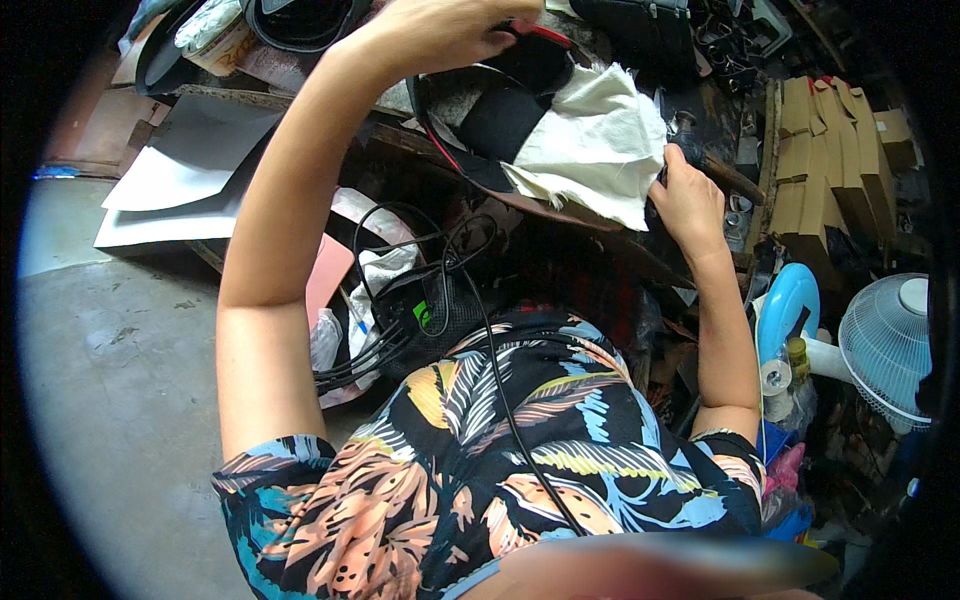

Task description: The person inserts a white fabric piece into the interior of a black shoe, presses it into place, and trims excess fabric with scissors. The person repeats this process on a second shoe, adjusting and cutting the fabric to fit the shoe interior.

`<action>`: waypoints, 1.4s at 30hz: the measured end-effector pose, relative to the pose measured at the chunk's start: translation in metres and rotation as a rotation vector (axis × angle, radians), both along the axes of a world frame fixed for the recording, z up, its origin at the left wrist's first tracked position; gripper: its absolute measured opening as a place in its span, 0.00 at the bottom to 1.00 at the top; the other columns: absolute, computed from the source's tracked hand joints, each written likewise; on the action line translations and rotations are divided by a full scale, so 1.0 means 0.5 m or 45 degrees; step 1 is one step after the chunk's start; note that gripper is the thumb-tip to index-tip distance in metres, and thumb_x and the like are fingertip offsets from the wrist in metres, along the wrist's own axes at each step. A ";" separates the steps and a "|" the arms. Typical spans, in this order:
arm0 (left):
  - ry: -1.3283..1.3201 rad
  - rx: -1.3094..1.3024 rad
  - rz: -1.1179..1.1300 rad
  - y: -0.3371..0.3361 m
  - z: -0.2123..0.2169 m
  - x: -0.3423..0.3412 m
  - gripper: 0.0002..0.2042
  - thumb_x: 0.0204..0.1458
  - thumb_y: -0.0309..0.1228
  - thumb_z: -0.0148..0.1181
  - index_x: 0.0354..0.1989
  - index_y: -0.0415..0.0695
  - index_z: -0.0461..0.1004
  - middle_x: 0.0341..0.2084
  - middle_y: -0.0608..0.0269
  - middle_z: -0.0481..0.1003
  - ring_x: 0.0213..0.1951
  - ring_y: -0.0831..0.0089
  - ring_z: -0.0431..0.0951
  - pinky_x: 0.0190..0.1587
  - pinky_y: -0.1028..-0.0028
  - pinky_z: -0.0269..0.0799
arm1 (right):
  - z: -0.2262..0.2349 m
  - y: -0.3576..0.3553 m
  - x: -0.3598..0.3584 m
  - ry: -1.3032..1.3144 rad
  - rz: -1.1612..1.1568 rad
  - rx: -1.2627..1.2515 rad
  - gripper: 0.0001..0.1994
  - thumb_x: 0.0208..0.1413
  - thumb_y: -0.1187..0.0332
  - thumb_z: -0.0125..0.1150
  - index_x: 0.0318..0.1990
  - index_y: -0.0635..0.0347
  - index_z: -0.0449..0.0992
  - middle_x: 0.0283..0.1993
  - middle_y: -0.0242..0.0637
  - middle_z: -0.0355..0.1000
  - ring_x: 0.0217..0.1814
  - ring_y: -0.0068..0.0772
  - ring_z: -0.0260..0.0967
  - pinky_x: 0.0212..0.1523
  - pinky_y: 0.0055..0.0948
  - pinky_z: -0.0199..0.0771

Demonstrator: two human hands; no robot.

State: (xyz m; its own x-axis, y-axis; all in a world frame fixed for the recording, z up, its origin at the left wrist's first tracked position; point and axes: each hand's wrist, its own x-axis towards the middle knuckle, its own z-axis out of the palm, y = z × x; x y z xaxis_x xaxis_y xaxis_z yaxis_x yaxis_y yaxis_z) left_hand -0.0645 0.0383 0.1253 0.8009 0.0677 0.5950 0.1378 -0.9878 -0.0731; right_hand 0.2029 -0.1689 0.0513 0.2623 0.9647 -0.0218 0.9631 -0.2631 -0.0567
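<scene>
A creased white cloth (590, 140) with frayed edges lies over a black piece with red edging (505, 115) on the workbench. At the cloth's right edge my right hand (690, 200) is closed, thumb and fingers pinching that edge. My left hand (460, 35) reaches across to the far side of the black piece, by its upper red edge. Its fingers are curled; what they hold is hidden, and the top of the picture cuts off part of the hand.
White sheets (180, 165) stick out left of the bench. Black cables (440, 250) hang before my lap, by a dark bag (415, 315). Cardboard boxes (835, 150) stand at right, above a white and blue fan (890, 340). A tub (215, 40) sits at the far left.
</scene>
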 end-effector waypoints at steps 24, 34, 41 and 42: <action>0.404 -0.147 0.048 0.052 -0.108 0.073 0.07 0.48 0.25 0.56 0.34 0.49 0.79 0.41 0.59 0.71 0.48 0.57 0.71 0.49 0.60 0.69 | 0.182 -0.050 0.106 0.957 0.176 0.391 0.13 0.56 0.70 0.63 0.47 0.66 0.73 0.36 0.37 0.79 0.39 0.24 0.77 0.43 0.21 0.73; 0.683 -0.265 0.272 0.061 -0.108 0.099 0.07 0.48 0.33 0.60 0.34 0.52 0.82 0.39 0.57 0.77 0.45 0.56 0.76 0.45 0.59 0.73 | 0.204 0.126 0.003 -0.185 0.582 -0.072 0.31 0.43 0.36 0.68 0.35 0.59 0.82 0.26 0.44 0.78 0.32 0.45 0.78 0.37 0.39 0.75; 0.751 -0.671 0.524 0.075 -0.098 0.100 0.07 0.48 0.32 0.59 0.33 0.51 0.83 0.24 0.55 0.80 0.30 0.56 0.82 0.33 0.58 0.75 | 0.218 0.145 -0.019 -0.219 0.558 -0.092 0.30 0.44 0.36 0.67 0.35 0.59 0.83 0.27 0.46 0.78 0.33 0.49 0.79 0.37 0.41 0.76; 0.745 -0.688 0.510 0.080 -0.102 0.101 0.07 0.48 0.32 0.59 0.32 0.51 0.83 0.23 0.55 0.79 0.29 0.56 0.81 0.32 0.58 0.75 | 0.221 0.144 -0.019 -0.211 0.515 -0.097 0.30 0.44 0.37 0.67 0.35 0.59 0.83 0.27 0.46 0.78 0.33 0.49 0.79 0.37 0.41 0.76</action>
